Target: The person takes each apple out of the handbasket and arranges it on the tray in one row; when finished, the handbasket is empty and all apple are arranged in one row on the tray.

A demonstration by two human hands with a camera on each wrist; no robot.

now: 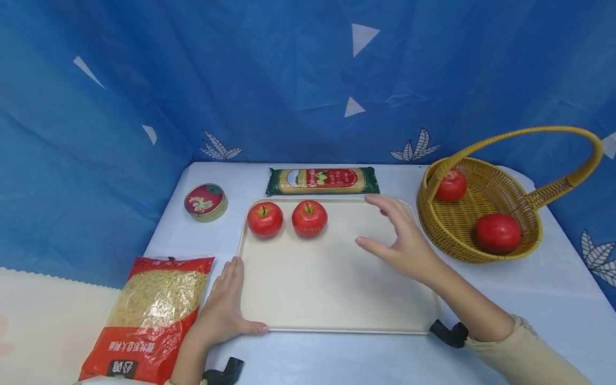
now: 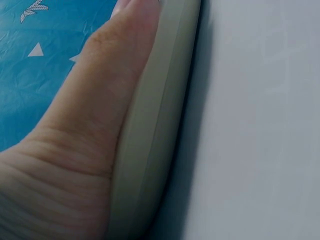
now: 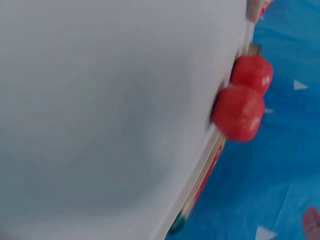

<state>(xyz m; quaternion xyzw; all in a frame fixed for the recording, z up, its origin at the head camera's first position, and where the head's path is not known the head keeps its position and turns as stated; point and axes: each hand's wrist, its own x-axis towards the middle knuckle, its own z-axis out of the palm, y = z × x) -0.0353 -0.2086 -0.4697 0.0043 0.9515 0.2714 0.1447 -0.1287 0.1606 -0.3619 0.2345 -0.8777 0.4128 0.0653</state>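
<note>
Two red apples (image 1: 264, 219) stand side by side at the back left of a cream tray (image 1: 337, 289). My left hand (image 1: 226, 302) rests against the tray's front left corner, fingers straight along its side and thumb at the front edge. In the left wrist view the thumb (image 2: 100, 80) lies along the tray's rim (image 2: 150, 135). Over the tray's right side hovers my right hand (image 1: 406, 243), thumb and fingers spread apart with nothing between them. To its right is a yellow wicker basket (image 1: 445, 235) with a tall handle, holding two red fruits (image 1: 498, 233).
Behind the tray lies a green-ended pack of spaghetti (image 1: 322, 182). A round tin (image 1: 206, 203) sits at the back left. A red bag of pasta (image 1: 149, 315) lies left of my left hand. Blue patterned cloth (image 1: 289, 80) hangs behind the white table.
</note>
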